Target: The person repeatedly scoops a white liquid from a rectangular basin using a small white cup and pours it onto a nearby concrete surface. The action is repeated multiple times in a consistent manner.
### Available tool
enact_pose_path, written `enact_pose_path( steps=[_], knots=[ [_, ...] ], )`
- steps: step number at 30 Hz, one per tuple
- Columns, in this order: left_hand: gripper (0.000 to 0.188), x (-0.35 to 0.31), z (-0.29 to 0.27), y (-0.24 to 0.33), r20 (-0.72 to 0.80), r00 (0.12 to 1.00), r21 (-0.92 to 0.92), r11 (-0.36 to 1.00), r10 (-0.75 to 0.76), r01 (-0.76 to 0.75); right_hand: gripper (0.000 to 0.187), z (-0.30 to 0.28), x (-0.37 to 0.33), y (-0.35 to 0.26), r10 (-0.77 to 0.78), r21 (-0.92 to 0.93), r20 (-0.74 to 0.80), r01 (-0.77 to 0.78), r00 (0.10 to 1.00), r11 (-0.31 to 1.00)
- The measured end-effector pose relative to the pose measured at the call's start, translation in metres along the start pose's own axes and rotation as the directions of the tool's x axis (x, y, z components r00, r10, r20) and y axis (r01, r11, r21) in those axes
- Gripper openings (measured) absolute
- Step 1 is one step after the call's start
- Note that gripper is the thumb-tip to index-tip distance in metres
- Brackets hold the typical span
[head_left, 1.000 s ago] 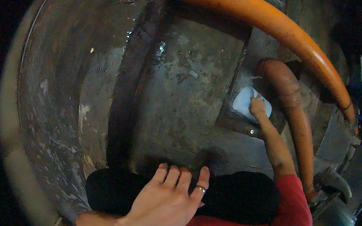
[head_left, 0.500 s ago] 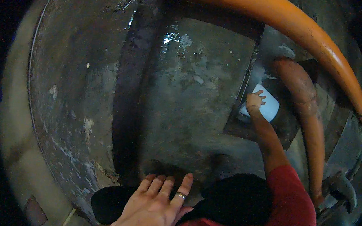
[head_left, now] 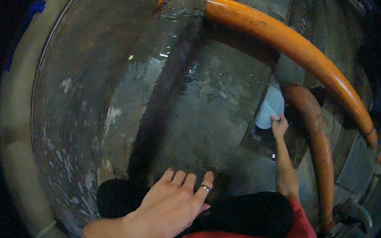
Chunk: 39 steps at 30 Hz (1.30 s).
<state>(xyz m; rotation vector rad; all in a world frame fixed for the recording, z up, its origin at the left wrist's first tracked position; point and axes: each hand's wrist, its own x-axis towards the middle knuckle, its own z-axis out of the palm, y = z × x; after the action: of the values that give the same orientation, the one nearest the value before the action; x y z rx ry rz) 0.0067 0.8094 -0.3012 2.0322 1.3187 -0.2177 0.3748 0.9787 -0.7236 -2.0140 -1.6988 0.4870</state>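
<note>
At the far right, my right hand (head_left: 279, 126) grips the near right edge of a white, scoop-like container (head_left: 271, 108). The container is tilted over a dark, wet recess (head_left: 259, 143) in the floor, beside a bent, worn orange pipe (head_left: 308, 110). What it holds, if anything, I cannot make out. Close to me, my left hand (head_left: 173, 202) is held out palm down between my dark-clad knees. Its fingers are stretched and it holds nothing; a ring shows on one finger.
A thick orange pipe (head_left: 267, 25) curves across the far side and down the right. Wet, stained concrete (head_left: 212, 116) lies in front of me, with a dark strip (head_left: 155, 116) along its left. A grey curved metal piece (head_left: 355, 214) stands at the lower right.
My right hand has gone from lying spread on the white container to gripping its near edge, and the container has turned and tilted. My left hand stays outstretched. The view has swung slightly.
</note>
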Motion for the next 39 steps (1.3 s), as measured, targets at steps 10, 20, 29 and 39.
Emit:
enact_pose_path(
  steps=[10, 20, 29, 39],
  knots=[
    [0.043, -0.038, 0.023, 0.008, -0.208, 0.975, 0.087, 0.994, 0.084, -0.067, 0.026, -0.164, 0.009, -0.108, -0.384, 0.086, -0.191, 0.405, 0.903, 0.91],
    [0.032, -0.01, 0.012, 0.043, -0.204, 0.972, -0.119, 0.982, 0.117, -0.143, 0.052, -0.233, 0.157, -0.275, -0.656, 0.166, 0.214, 0.634, 0.724, 0.755],
    [0.03, -0.07, 0.035, 0.074, -0.379, 0.918, -0.165, 0.967, 0.12, -0.194, 0.046, -0.172, 0.245, -0.503, -0.903, -0.662, 0.425, 0.658, -0.065, -0.359],
    [0.028, -0.079, 0.04, 0.098, -0.294, 0.939, -0.136, 0.965, 0.177, -0.224, 0.047, -0.157, 0.142, -0.59, -0.926, -0.628, 0.252, 0.68, -0.282, -0.378]
  ],
)
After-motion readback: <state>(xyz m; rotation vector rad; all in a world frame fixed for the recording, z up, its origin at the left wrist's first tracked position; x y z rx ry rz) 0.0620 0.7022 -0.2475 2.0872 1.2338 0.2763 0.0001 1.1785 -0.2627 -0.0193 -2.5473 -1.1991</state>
